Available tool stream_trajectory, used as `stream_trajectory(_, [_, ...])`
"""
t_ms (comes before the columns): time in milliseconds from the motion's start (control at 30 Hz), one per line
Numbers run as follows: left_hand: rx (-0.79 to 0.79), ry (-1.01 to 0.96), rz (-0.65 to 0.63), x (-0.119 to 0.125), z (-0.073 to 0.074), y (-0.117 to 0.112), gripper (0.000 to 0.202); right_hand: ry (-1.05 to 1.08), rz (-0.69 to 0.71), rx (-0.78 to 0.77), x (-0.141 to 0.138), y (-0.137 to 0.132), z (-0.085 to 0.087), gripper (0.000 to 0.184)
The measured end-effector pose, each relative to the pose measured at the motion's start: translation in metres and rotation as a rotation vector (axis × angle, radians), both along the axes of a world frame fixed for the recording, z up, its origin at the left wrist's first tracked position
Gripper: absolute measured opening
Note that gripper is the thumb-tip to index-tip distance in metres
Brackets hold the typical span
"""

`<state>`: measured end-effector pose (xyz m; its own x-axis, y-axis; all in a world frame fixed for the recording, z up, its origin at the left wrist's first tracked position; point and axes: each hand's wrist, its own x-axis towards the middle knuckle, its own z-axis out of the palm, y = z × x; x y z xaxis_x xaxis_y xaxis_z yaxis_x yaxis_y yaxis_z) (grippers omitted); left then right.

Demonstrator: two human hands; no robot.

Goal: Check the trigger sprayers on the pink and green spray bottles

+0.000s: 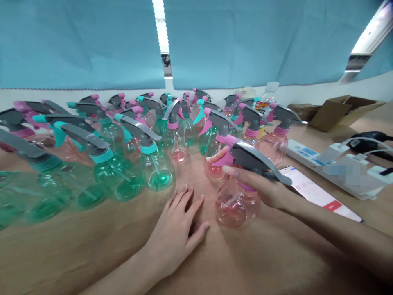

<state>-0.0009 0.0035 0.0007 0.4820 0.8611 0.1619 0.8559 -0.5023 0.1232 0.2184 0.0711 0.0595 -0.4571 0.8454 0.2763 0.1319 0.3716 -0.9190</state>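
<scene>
My right hand (250,180) is wrapped round the neck of a pink spray bottle (235,207) with a grey and pink trigger head. The bottle is upright, low over or on the table; I cannot tell whether its base touches. My left hand (179,221) lies flat on the table, palm down with fingers spread, to the left of that bottle. Just beyond its fingertips stands a green spray bottle (158,170) with a teal collar. A clear pink spray bottle (177,143) stands a little farther back.
Several green and pink spray bottles crowd the table's left and back. To the right lie a phone (319,190) with a lit screen and a white power strip (334,168) with plugs and cables. An open cardboard box (334,112) sits behind them, near a clear plastic bottle (270,94).
</scene>
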Motion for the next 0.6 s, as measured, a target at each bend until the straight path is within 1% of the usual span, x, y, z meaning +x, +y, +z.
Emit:
stream_trajectory(100, [0.002, -0.009, -0.003, 0.0001, -0.0001, 0.0001, 0.050, 0.011, -0.019, -0.081, 0.0001, 0.0002, -0.0007, 0.018])
stream_trajectory(300, [0.003, -0.023, -0.002, -0.0004, -0.0007, -0.0002, 0.049, 0.013, -0.042, 0.000, -0.0009, 0.0015, 0.0029, 0.015])
stream_trajectory(433, [-0.002, -0.032, 0.001, -0.0004, 0.0000, -0.0004, 0.049, -0.002, -0.042, -0.007, -0.0010, 0.0008, 0.0046, 0.016])
stream_trajectory(600, [-0.011, -0.015, 0.001, 0.0003, 0.0010, -0.0004, 0.049, 0.006, -0.070, -0.031, -0.0014, -0.0012, 0.0028, 0.017])
